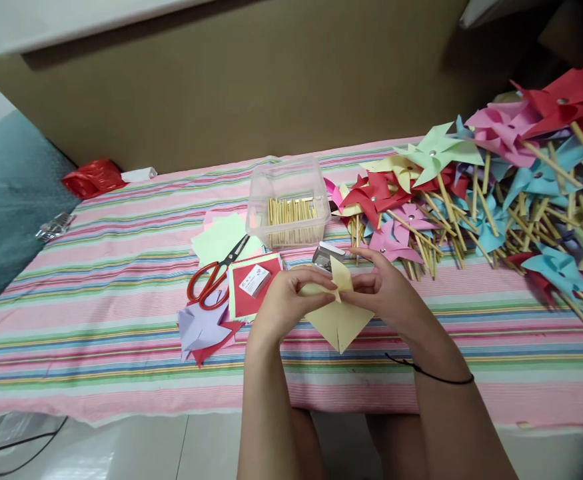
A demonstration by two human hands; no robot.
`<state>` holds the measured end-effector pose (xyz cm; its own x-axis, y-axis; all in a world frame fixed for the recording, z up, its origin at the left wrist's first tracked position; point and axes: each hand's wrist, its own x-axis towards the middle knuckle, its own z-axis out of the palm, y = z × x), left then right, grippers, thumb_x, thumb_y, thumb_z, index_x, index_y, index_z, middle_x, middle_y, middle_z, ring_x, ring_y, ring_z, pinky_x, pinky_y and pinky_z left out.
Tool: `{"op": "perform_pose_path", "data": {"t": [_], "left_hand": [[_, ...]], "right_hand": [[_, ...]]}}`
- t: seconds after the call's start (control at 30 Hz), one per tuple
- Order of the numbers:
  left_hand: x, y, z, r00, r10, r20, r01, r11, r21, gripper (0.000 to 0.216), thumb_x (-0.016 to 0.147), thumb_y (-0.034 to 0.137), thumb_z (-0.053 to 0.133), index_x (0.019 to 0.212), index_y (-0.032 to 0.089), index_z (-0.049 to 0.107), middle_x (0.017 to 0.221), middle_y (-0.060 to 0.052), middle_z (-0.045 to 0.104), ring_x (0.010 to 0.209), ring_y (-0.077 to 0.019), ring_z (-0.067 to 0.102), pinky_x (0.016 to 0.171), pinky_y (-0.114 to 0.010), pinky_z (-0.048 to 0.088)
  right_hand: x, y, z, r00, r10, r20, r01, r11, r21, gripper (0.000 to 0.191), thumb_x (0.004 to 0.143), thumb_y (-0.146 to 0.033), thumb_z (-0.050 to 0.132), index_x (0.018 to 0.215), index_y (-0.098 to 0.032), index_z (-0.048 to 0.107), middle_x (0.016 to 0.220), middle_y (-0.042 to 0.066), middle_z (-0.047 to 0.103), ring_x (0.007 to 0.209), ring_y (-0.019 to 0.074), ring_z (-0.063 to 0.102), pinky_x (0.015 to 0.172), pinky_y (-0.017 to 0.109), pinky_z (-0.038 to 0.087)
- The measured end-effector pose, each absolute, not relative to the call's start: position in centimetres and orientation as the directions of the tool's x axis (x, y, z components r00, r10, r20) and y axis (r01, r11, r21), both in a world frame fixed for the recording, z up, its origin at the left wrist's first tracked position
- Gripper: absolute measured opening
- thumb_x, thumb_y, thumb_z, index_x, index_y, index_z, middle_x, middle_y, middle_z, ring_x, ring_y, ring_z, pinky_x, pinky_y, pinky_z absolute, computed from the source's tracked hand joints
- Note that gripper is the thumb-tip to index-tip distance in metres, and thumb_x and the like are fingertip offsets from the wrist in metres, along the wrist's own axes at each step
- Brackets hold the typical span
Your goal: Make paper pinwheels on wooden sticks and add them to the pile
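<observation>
A pale yellow paper square [340,325] with slit corners is between my two hands, its near corner toward me. My left hand [301,293] pinches the paper near its middle from the left. From the right, my right hand [378,287] grips it by the middle too, thumb and fingertips closed on it. One corner of the paper stands up between the hands. Just beyond them sits a small open box [325,255] of tiny metal pieces, partly hidden. Red-handled scissors [211,280] lie left of my hands, over cut lilac paper [202,328].
A clear plastic box [291,237] of short sticks stands ahead. Many finished paper pinwheels [434,153] on sticks are piled at the right. A small white box [255,280] rests on stacked red paper [244,307]. A red plastic bag [94,179] lies far left.
</observation>
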<state>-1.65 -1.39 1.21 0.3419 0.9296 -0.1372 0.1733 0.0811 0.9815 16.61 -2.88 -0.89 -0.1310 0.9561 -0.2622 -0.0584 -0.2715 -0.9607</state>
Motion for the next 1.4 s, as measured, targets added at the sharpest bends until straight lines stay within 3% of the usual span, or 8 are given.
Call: {"op": "perform_pose_path", "data": {"t": [0.23,0.4,0.63,1.4], "left_hand": [[-1.45,-1.33,0.92,0.302,0.943,-0.138,0.259,0.058,0.964,0.010,0.070,0.016,0.069,0.076,0.021,0.076,0.102,-0.007,0.071,0.089,-0.0204,0.065,0.069,-0.029,0.051],[-1.32,-1.35,0.83,0.276,0.949,-0.154,0.256,0.082,0.963,0.015,0.070,0.017,0.069,0.084,0.019,0.073,0.090,-0.005,0.072,0.079,-0.0192,0.065,0.063,-0.028,0.048],[-1.13,-1.23,0.86,0.278,0.951,-0.135,0.219,0.074,0.973,0.031,0.066,0.010,0.069,0.095,0.019,0.068,0.094,-0.006,0.071,0.087,-0.0192,0.066,0.069,-0.028,0.050],[-0.77,-1.29,0.95,0.221,0.957,-0.188,0.246,0.131,0.960,0.029,0.064,0.017,0.075,0.091,0.018,0.066,0.093,-0.007,0.069,0.084,-0.0189,0.064,0.067,-0.028,0.048]], "right_hand": [[16.58,-2.77,-1.08,-0.111,0.958,-0.266,-0.047,-0.273,-0.961,0.075,0.065,-0.028,0.079,0.130,-0.028,0.040,0.078,0.001,0.074,0.075,0.0257,0.073,0.063,0.037,0.057],[16.69,-2.71,-1.35,-0.084,0.960,-0.266,-0.030,-0.269,-0.963,0.074,0.065,-0.028,0.079,0.129,-0.028,0.041,0.077,0.001,0.074,0.076,0.0267,0.073,0.065,0.037,0.057],[16.43,-2.91,-1.14,-0.045,0.968,-0.248,0.007,-0.248,-0.969,0.072,0.064,-0.026,0.078,0.127,-0.028,0.044,0.077,0.001,0.074,0.077,0.0282,0.073,0.065,0.039,0.057],[16.45,-2.76,-1.13,-0.084,0.959,-0.271,-0.023,-0.274,-0.962,0.073,0.065,-0.026,0.078,0.127,-0.030,0.042,0.077,0.000,0.075,0.075,0.0269,0.073,0.062,0.038,0.058]]}}
